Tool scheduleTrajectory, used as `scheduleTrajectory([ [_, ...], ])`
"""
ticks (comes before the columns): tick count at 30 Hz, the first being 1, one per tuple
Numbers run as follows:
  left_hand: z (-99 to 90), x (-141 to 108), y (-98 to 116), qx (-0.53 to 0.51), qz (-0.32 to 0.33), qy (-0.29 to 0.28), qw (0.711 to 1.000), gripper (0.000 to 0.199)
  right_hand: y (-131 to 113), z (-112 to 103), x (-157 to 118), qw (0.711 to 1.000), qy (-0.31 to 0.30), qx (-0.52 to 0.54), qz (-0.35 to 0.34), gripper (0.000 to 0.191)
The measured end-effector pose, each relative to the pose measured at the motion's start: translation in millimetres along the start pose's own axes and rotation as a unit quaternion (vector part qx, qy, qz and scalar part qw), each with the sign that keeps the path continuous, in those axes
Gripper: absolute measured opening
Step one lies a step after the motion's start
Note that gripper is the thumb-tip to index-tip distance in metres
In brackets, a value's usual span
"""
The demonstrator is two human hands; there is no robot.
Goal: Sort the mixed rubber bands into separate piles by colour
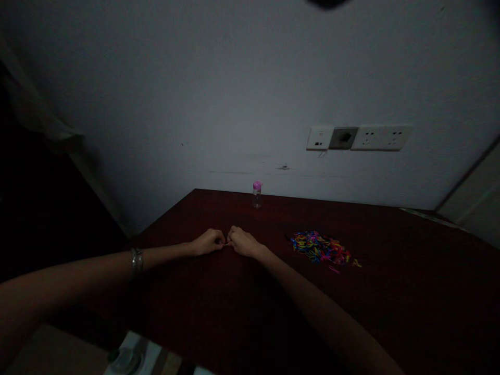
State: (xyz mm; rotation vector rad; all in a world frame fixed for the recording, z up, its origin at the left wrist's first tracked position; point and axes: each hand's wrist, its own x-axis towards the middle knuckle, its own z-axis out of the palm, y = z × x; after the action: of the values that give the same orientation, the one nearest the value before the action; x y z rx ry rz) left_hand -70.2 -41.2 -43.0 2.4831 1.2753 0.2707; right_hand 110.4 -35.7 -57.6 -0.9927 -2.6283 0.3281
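Small thin band [227,244], pinched between curled fingertips of left hand [211,241] and right hand [242,241], over dark reddish-brown tabletop [219,297]. Right of it, loose heap of multicolored thin loops [321,247]; behind, clear bottle, pink cap [257,195].

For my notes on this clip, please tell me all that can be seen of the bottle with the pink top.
The bottle is small and slim, with a clear, see-through body that looks like plastic or glass. Its pink cap is on, and a paler band shows just below it. It stands upright near the back edge of the dark reddish table, close to the wall. Neither hand touches it. Whether it holds anything is too dim to tell.
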Motion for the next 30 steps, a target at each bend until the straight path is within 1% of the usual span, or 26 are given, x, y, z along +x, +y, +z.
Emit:
scheduleTrajectory([
  [4, -2.4, 1, 4, 0.002, 0.012, -0.013, 1.000, 0.009, -5, -1, -5, 0.999, -0.001, -0.045, 0.000, 0.017],
  [8, -6.6, 8, 11, 0.002, 0.027, -0.013, 1.000, 0.008, -3, -9, -12, 0.999, 0.002, -0.050, 0.010, 0.017],
  [10, -7.6, 18, 17, 0.000, 0.040, -0.005, 0.999, 0.009, 2, -18, -19, 0.998, 0.014, -0.054, 0.022, 0.016],
  [13, -6.3, 42, 31, -0.007, 0.066, 0.016, 0.998, 0.010, 17, -35, -34, 0.996, 0.037, -0.064, 0.044, 0.016],
  [17, 1.1, 82, 62, -0.027, 0.109, 0.041, 0.993, 0.010, 44, -61, -65, 0.991, 0.065, -0.087, 0.079, 0.015],
  [21, 12.8, 121, 103, -0.067, 0.145, 0.047, 0.986, 0.011, 70, -90, -105, 0.984, 0.081, -0.107, 0.117, 0.014],
  [25, 29.4, 157, 142, -0.092, 0.174, 0.061, 0.978, 0.011, 94, -117, -145, 0.977, 0.079, -0.113, 0.164, 0.015],
  [28, 44.2, 180, 164, -0.108, 0.197, 0.066, 0.972, 0.012, 108, -133, -168, 0.972, 0.080, -0.098, 0.198, 0.013],
  [30, 52.9, 191, 173, -0.117, 0.206, 0.067, 0.969, 0.014, 115, -141, -180, 0.969, 0.076, -0.082, 0.220, 0.012],
])
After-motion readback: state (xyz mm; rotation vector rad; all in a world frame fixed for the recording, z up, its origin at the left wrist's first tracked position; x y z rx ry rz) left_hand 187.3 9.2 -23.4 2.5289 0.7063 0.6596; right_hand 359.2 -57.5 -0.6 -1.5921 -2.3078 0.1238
